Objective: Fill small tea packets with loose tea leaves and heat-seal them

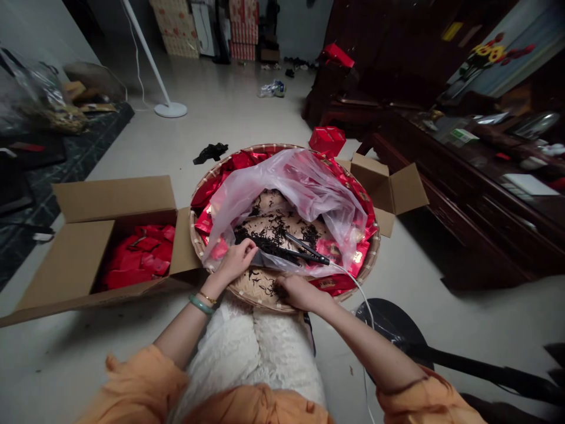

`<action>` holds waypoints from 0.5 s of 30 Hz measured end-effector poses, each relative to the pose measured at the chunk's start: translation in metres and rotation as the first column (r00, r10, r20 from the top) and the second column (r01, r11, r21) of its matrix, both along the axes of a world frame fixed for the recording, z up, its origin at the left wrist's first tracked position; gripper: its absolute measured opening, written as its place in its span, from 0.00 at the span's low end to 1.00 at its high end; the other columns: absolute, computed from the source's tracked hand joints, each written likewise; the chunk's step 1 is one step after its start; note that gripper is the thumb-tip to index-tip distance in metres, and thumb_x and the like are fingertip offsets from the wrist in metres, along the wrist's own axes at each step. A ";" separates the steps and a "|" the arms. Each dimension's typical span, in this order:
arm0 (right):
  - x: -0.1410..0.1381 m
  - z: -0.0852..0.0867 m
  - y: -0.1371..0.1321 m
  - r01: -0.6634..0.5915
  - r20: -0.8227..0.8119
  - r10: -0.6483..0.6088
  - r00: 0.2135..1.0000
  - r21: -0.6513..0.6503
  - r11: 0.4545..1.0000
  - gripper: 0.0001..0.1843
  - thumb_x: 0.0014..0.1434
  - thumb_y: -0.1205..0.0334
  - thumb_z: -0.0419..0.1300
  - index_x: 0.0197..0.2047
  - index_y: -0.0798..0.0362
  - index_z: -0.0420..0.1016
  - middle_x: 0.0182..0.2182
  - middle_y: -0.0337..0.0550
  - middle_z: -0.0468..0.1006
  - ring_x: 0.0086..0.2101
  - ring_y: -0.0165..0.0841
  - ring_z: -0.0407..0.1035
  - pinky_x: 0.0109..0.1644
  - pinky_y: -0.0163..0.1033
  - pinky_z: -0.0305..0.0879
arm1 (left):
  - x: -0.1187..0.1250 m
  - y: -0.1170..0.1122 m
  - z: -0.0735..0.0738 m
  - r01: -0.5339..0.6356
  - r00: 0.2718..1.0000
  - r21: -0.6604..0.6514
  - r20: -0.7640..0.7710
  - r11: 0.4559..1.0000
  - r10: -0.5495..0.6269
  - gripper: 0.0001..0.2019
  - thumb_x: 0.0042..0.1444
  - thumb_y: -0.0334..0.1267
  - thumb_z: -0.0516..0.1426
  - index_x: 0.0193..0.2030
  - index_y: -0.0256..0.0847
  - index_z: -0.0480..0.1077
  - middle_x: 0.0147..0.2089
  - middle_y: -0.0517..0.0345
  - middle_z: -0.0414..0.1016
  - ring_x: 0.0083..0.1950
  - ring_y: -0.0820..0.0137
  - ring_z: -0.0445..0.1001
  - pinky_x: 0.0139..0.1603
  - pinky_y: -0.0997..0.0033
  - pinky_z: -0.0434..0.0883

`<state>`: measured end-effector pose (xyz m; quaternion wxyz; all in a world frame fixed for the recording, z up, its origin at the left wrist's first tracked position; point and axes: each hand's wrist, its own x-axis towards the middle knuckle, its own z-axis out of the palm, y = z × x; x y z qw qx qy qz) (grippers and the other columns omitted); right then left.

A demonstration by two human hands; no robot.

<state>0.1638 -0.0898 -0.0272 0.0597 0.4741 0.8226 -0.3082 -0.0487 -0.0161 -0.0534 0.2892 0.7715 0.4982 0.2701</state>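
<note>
1. One woven basket held red packets around a plastic bag; loose dark leaves remained, apparently unfinished.
2. Black corded tool lay inside, long axis crosswise, splayed arms leftward.
3. Left hand was pinched, right hand curled; holds were indeterminable.

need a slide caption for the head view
Left hand and right hand at a woven basket of dark shreds, translucent plastic and red packets.

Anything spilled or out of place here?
Yes: some dark shreds lie loose on the woven basket near its front rim, outside the plastic bag, where most sit. Also, a crumpled black item, maybe cloth, looks dropped on the floor beyond the basket.
</note>
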 end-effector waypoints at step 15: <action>-0.043 -0.012 0.030 -0.506 -0.084 0.559 0.825 0.329 0.797 0.24 0.57 0.67 0.54 0.57 0.61 0.66 0.57 0.56 0.66 0.58 0.41 0.54 0.60 0.44 0.55 | -0.001 0.000 0.000 -0.010 1.000 -0.020 0.017 1.000 0.011 0.09 0.60 0.41 0.50 0.37 0.40 0.67 0.28 0.59 0.72 0.30 0.70 0.71 0.30 0.72 0.63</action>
